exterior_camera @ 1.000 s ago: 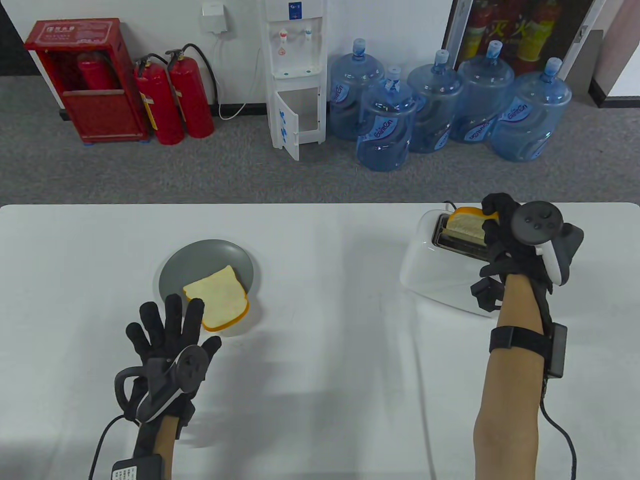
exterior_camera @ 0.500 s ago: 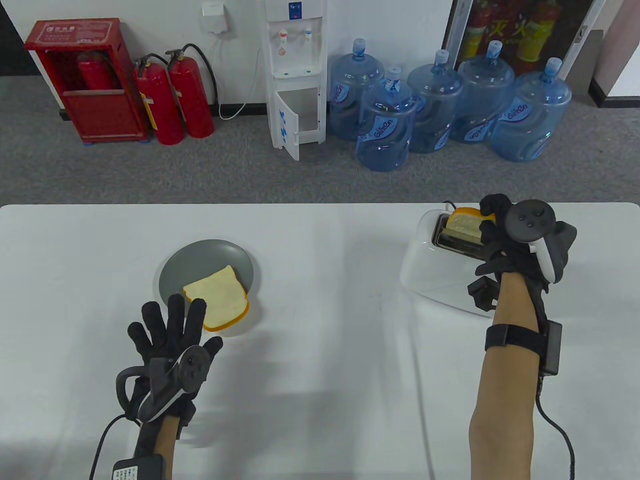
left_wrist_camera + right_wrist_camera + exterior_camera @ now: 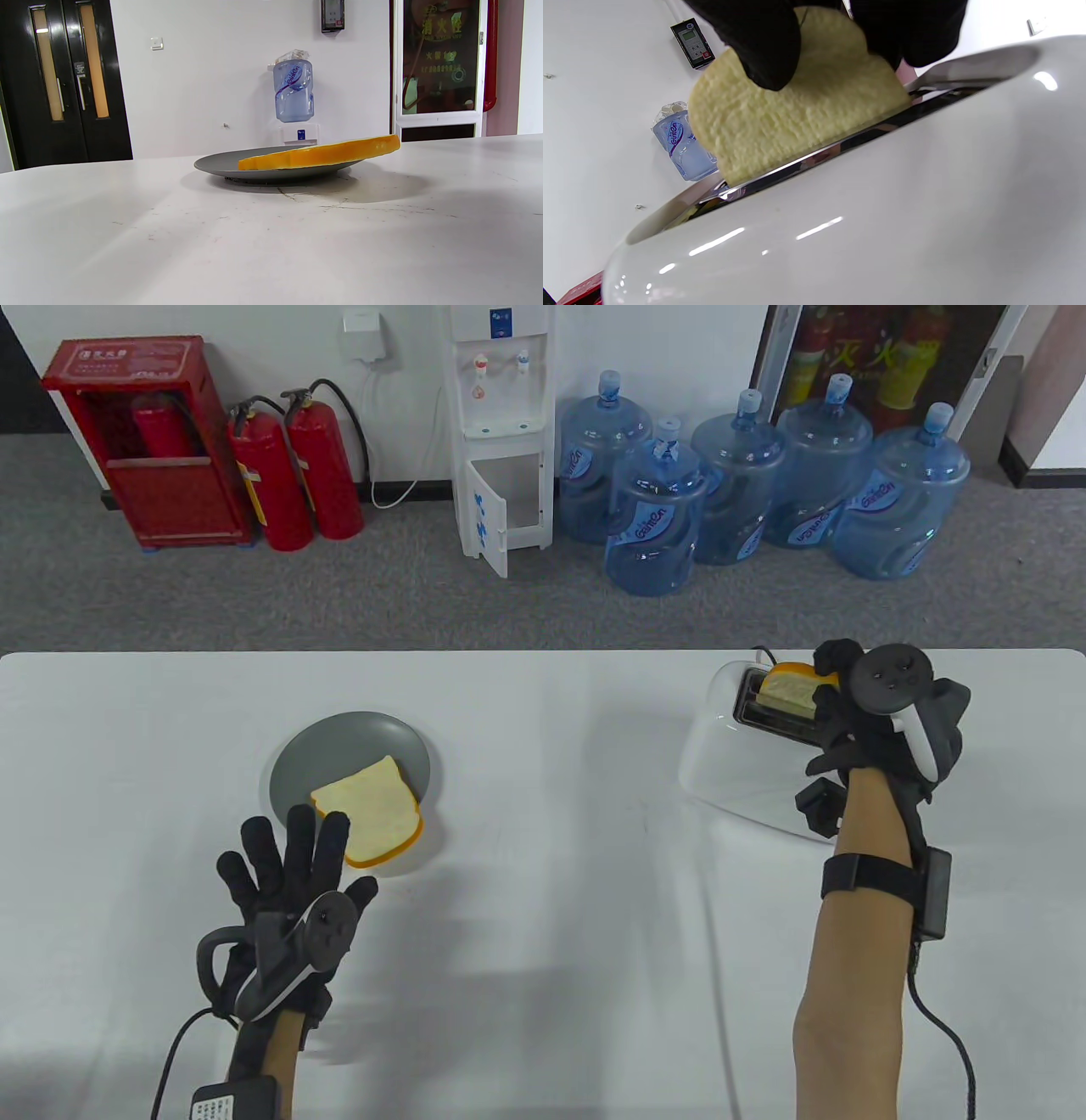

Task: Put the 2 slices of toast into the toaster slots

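Note:
A white toaster (image 3: 730, 763) stands at the table's right rear. My right hand (image 3: 836, 687) pinches a slice of toast (image 3: 789, 689) by its top edge, the slice standing upright and partly down in a slot. In the right wrist view the toast (image 3: 797, 114) sits in the slot of the toaster (image 3: 882, 220) between my black fingertips (image 3: 763, 46). A second slice (image 3: 373, 810) lies on a grey plate (image 3: 339, 746), overhanging its near rim. My left hand (image 3: 288, 857) lies flat on the table with fingers spread, just short of that slice (image 3: 318, 156).
A black cord leaves the toaster's back toward the table's far edge. Beyond the table, on the floor, stand several blue water bottles (image 3: 653, 517), a water dispenser (image 3: 501, 432) and red fire extinguishers (image 3: 297, 466). Bare white tabletop (image 3: 551, 831) lies between plate and toaster.
My right hand has shifted slightly left and back, with the toast sinking a little lower in the slot. The left hand and the slice on the plate have not moved.

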`<state>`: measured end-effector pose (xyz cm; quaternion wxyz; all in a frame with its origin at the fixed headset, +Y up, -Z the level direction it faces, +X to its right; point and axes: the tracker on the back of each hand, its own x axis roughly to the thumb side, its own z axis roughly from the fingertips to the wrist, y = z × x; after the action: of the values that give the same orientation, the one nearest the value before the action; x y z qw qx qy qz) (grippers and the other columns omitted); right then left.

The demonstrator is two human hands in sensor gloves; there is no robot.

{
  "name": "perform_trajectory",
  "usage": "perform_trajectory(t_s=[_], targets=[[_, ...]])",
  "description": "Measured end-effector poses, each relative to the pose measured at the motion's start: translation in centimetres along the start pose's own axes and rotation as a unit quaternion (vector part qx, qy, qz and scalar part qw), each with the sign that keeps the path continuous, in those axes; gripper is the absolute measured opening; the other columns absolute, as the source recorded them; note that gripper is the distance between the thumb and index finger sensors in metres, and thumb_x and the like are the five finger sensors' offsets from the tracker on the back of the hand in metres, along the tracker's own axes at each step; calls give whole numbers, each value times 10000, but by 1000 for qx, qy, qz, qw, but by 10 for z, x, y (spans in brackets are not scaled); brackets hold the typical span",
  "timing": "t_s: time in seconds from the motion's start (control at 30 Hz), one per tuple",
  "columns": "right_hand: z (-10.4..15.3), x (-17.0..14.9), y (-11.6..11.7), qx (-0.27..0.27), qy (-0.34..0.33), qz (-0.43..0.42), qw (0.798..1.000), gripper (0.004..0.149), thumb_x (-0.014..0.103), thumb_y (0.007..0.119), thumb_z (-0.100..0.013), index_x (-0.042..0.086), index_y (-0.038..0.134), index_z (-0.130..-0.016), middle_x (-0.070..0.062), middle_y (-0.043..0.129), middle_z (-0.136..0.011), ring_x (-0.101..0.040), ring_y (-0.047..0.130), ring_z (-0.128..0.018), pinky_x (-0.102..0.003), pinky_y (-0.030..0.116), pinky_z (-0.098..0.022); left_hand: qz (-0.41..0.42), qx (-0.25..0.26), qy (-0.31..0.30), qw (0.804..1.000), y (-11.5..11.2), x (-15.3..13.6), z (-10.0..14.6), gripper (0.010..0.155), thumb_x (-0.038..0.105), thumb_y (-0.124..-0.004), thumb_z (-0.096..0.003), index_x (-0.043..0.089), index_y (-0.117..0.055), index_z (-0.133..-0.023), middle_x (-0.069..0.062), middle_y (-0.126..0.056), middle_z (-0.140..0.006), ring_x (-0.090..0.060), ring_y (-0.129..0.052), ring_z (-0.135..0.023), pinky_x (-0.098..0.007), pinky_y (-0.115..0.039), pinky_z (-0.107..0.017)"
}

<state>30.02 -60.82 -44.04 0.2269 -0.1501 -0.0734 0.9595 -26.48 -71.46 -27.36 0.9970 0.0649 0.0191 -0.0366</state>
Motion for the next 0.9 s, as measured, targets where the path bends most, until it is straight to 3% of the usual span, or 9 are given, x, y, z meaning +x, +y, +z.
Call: perform_trajectory(t_s=[0.2, 0.63, 0.83, 0.9], targets=[[1, 5, 4, -1, 2, 52, 999, 512, 200, 756, -686, 387, 516, -1097, -91, 650, -1179, -436, 693, -1102, -627, 570, -822, -2, 1, 0, 1000, 0, 0, 0, 742, 655, -436, -545, 374, -233, -1201, -33, -192, -1280, -492, -110, -1124, -653, -175, -760], [8, 8, -7, 9, -13, 37, 999, 487, 253, 685, -698, 369, 528, -1145, -147, 573, -1225, -473, 620, -1125, -664, 525, -815, -4, -2, -5, 1000, 0, 4, 0, 740, 653, -446, -546, 377, -234, -1199, -33, -191, -1279, -489, -113, -1125, -651, -177, -762], [18, 12, -17, 46, -13, 31, 998, 543, 262, 624, -711, 361, 457, -1218, -190, 438, -1292, -476, 523, -1165, -678, 480, -821, -5, -1, -13, 1000, 1, 9, 1, 735, 643, -453, -551, 375, -232, -1198, -33, -193, -1278, -488, -116, -1125, -650, -181, -764], [23, 14, -24, 32, -19, 32, 999, 555, 276, 626, -711, 361, 438, -1226, -188, 418, -1300, -475, 503, -1171, -676, 470, -823, -4, 1, -15, 1000, 2, 10, 1, 737, 645, -454, -549, 376, -230, -1198, -32, -191, -1278, -488, -115, -1125, -649, -181, -764]])
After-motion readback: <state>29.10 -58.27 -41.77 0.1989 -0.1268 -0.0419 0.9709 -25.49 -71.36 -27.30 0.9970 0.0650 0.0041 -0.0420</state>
